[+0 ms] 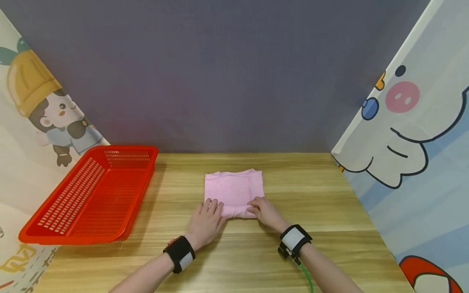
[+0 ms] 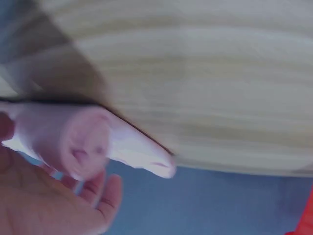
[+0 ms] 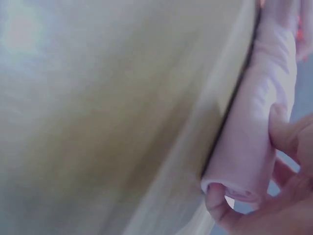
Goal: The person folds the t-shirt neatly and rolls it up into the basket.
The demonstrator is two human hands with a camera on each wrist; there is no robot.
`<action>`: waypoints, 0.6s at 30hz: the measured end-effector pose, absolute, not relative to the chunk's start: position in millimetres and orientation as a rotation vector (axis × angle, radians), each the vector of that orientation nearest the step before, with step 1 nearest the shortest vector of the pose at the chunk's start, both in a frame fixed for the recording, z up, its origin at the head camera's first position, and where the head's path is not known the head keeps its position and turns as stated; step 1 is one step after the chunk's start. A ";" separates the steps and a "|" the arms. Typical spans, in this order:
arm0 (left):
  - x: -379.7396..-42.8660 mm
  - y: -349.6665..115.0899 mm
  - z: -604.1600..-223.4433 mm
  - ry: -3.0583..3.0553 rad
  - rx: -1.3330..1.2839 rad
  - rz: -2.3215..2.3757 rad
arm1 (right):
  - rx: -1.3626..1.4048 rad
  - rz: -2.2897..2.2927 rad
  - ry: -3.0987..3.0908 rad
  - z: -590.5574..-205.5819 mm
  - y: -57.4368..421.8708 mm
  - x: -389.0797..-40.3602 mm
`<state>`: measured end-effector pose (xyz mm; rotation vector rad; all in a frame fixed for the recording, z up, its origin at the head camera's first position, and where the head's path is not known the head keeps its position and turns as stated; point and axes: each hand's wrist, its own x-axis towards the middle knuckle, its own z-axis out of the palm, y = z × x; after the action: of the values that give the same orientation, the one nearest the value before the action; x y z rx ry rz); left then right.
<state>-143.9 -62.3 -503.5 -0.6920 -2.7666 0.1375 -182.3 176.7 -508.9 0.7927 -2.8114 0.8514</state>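
Observation:
A folded pink cloth point(image 1: 232, 189) lies on the wooden table, its near edge rolled up into a tube. At the left end of this roll, my left hand point(image 1: 207, 224) holds on, with the thumb on the near side and the fingers beyond it. The left wrist view shows the spiral end of the rolled cloth point(image 2: 85, 142) beside those fingers point(image 2: 105, 198). My right hand point(image 1: 267, 212) grips the roll's right end. In the right wrist view, one fingertip is tucked into the end of the rolled cloth point(image 3: 249, 142), and the thumb point(image 3: 283, 129) presses its side.
A red plastic basket point(image 1: 122, 195) with slotted walls stands at the left of the table point(image 1: 300, 187). Behind the table rises a grey panel point(image 1: 234, 81). Cartoon-printed sheets hang at both sides. A green cable point(image 1: 307, 276) runs from the right wrist strap.

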 end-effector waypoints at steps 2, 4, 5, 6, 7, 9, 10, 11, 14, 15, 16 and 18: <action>-142.1 -59.3 -506.1 -2.749 -0.668 0.146 | 0.815 0.935 -2.836 -507.6 178.0 -186.7; -141.8 -57.1 -507.3 -2.750 -0.638 0.125 | 0.828 0.986 -2.867 -506.3 179.2 -190.7; -142.3 -56.6 -507.9 -2.757 -0.629 0.111 | 0.830 1.019 -2.880 -505.3 179.4 -192.5; -143.1 -56.4 -508.2 -2.769 -0.624 0.092 | 0.831 1.042 -2.893 -504.4 179.6 -193.8; -144.1 -56.4 -508.0 -2.783 -0.627 0.078 | 0.826 1.053 -2.907 -503.7 179.5 -194.9; -146.9 -57.1 -507.2 -2.826 -0.641 0.030 | 0.808 1.046 -2.927 -503.2 178.9 -196.2; -148.6 -57.7 -506.5 -2.851 -0.650 0.000 | 0.796 1.030 -2.928 -503.0 178.3 -195.8; -150.3 -58.3 -505.6 -2.880 -0.659 -0.028 | 0.789 1.007 -2.924 -502.9 177.4 -195.1; -155.8 -60.1 -502.6 -2.962 -0.683 -0.122 | 0.776 0.814 -2.900 -504.5 173.8 -188.9; -157.5 -60.5 -501.8 -2.988 -0.688 -0.148 | 0.771 0.725 -2.893 -504.8 172.5 -185.5; -158.9 -61.0 -501.1 -3.009 -0.693 -0.169 | 0.761 0.630 -2.889 -505.0 171.2 -181.4; -161.5 -61.7 -500.3 -3.045 -0.704 -0.190 | 0.746 0.454 -2.877 -506.5 169.1 -173.5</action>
<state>-161.5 -61.7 -500.3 -0.7038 -3.0445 -0.1898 -173.5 169.1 -506.5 0.7461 -2.8774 0.4539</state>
